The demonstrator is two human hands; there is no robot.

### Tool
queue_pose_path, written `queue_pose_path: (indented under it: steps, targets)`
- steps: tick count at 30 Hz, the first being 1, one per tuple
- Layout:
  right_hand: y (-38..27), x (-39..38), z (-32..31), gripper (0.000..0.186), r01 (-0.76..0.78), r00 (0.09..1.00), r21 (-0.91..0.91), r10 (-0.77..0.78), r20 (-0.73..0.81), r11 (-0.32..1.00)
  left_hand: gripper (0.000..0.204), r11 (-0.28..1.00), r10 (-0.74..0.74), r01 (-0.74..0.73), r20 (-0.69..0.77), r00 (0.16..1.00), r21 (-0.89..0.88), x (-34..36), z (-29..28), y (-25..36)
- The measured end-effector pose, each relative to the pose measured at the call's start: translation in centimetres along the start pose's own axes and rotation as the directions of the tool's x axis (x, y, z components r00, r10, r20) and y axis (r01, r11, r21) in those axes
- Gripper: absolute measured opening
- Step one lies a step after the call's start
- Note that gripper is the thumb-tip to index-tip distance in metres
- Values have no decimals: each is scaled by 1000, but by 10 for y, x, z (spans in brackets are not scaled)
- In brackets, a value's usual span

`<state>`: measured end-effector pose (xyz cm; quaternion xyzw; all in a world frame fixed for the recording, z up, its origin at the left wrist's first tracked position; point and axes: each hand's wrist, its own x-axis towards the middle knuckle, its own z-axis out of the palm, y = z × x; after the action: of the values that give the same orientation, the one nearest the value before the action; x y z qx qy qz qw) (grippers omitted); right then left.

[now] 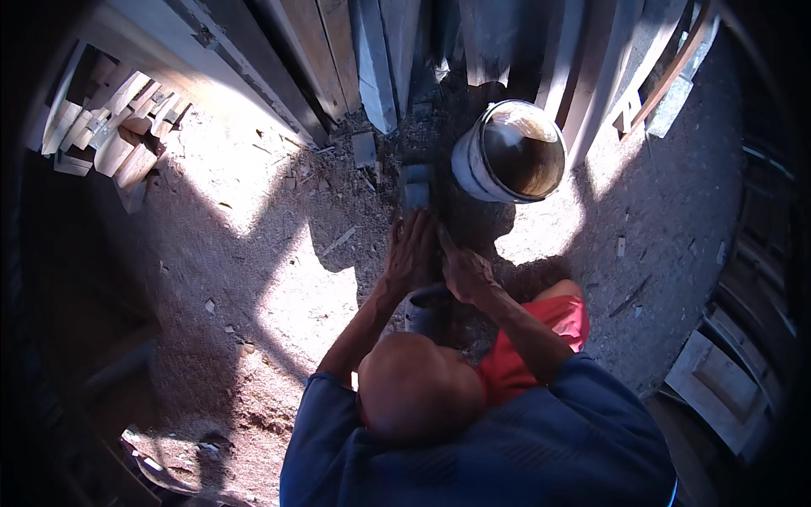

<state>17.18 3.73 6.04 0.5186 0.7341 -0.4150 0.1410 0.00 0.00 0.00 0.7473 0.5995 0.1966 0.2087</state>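
Note:
Fingers stretched out, my left hand [410, 249] rests at the near end of a grey, narrow block [416, 188] lying on the ground. Beside it, my right hand [465, 272] is closed on a thin, dark tool [444, 238], which points away from me along the left fingertips. Whether the tool touches the block is hard to tell in the shadow. A white bucket [467, 165] with a dark, stained inside stands beyond my right hand. Red cloth [519, 346] and bare skin of my legs show below my forearms.
Upright planks and beams [329, 59] line the far side. Stacked wood offcuts [118, 135] sit at the upper left, and wooden panels [714, 380] lie at the right rim. Shavings and small scraps [338, 241] litter the ground, patched with sunlight and shadow.

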Motion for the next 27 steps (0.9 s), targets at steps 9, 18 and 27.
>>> queue_pose_path:
  steps: [9, 18, 27]
  targets:
    - [-2, -14, -2, 82, 18, 997, 37, -21, 81, 999, 69, 998, -54, 56, -56, 997, 37, -18, -1, 17]
    - [-3, -30, 5, 78, 39, 996, 56, -44, 82, 998, 80, 995, -80, 82, -31, 996, 52, -44, 5, 25]
    - [-11, -45, 6, 75, 41, 992, 95, -52, 115, 995, 84, 989, -120, 123, -40, 992, 79, -61, 1, 33]
